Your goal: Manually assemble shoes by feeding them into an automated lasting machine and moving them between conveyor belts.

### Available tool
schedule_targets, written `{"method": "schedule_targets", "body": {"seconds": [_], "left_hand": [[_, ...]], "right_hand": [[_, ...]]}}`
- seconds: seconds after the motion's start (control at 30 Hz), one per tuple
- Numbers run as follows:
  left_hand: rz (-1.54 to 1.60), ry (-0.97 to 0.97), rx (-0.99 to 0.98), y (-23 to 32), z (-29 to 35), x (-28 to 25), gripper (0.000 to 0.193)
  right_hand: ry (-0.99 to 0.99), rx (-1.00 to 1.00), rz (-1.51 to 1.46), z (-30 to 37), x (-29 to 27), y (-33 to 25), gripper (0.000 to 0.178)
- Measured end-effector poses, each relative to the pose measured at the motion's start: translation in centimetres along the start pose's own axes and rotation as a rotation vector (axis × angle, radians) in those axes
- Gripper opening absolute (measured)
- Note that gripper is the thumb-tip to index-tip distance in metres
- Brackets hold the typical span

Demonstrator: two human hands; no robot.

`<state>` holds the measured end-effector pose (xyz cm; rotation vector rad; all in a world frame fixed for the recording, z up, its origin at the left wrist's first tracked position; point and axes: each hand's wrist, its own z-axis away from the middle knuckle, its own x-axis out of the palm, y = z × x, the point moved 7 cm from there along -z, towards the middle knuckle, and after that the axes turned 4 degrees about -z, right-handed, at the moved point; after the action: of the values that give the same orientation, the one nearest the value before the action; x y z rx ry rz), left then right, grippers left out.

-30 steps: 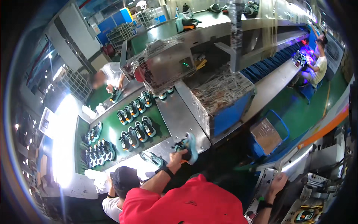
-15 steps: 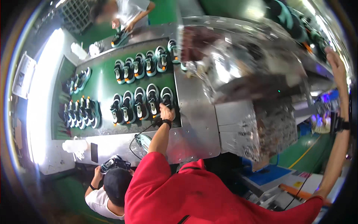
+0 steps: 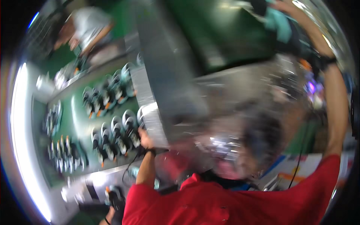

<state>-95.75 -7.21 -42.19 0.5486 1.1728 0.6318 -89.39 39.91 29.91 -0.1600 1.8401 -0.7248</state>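
Observation:
My left hand is at the heel end of the last black, white and teal sneaker in the near row, with its fingers closed on it. A grey panel partly covers that sneaker. At the upper right, my stretched-out right arm ends in my right hand, its fingers on a teal and black sneaker. That sneaker is blurred and partly cut off. More sneakers stand beside my left hand on a green surface, toes pointing away.
A far row of sneakers and side-lying ones share the green surface. Blurred clear plastic wrap spreads over the middle right. A co-worker in white leans in at the far left. Another person's hand holds a sneaker at lower left.
The whole view has swung, shifting the sneaker rows left and down. My right hand has moved from the right edge up to the teal and black sneaker. My left hand stays at its sneaker.

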Motion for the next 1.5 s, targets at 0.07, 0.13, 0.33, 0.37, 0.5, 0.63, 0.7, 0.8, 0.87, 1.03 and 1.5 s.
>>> {"method": "schedule_targets", "body": {"seconds": [0.07,0.13,0.33,0.37,0.5,0.63,0.7,0.8,0.87,1.03,1.5], "left_hand": [[-0.296,-0.316,0.084,4.3,-0.3,0.8,0.069],[-0.387,0.132,0.593,2.9,0.8,-2.9,0.073],[0.062,-0.449,0.632,20.1,19.5,-7.7,0.063],[0.337,-0.785,0.614,24.2,25.3,-7.3,0.061],[0.873,-1.452,0.754,37.6,43.1,-10.8,0.074],[1.184,-1.363,1.121,43.2,53.0,-12.0,0.074],[0.713,-1.121,1.202,41.8,58.2,-10.7,0.06],[0.871,-1.67,0.919,37.0,66.0,-7.6,0.05],[0.901,-2.131,0.382,34.3,72.4,-8.1,0.047],[0.383,-2.35,0.499,26.4,84.5,-9.1,0.036],[-0.544,-2.658,0.781,3.0,112.8,-6.3,0.065]], "right_hand": [[0.103,-0.343,0.104,1.9,-0.2,-2.1,0.066],[0.322,-0.444,0.372,5.4,-0.7,-8.0,0.075],[0.261,-0.302,0.029,22.6,-8.8,-15.9,0.058],[0.253,-0.374,0.13,26.2,-10.4,-16.4,0.056],[0.795,-0.455,0.696,39.1,-7.5,-13.7,0.091],[0.806,-0.133,0.813,49.6,-4.3,-13.7,0.107],[0.855,0.085,0.889,55.6,-3.2,-13.2,0.107],[0.926,0.359,0.831,66.2,-3.3,-13.3,0.079],[0.951,0.594,0.825,75.5,-4.0,-14.7,0.066],[1.598,0.458,-0.504,96.2,5.1,-12.2,0.076],[2.451,1.019,0.313,125.2,19.3,-27.5,0.057]]}}
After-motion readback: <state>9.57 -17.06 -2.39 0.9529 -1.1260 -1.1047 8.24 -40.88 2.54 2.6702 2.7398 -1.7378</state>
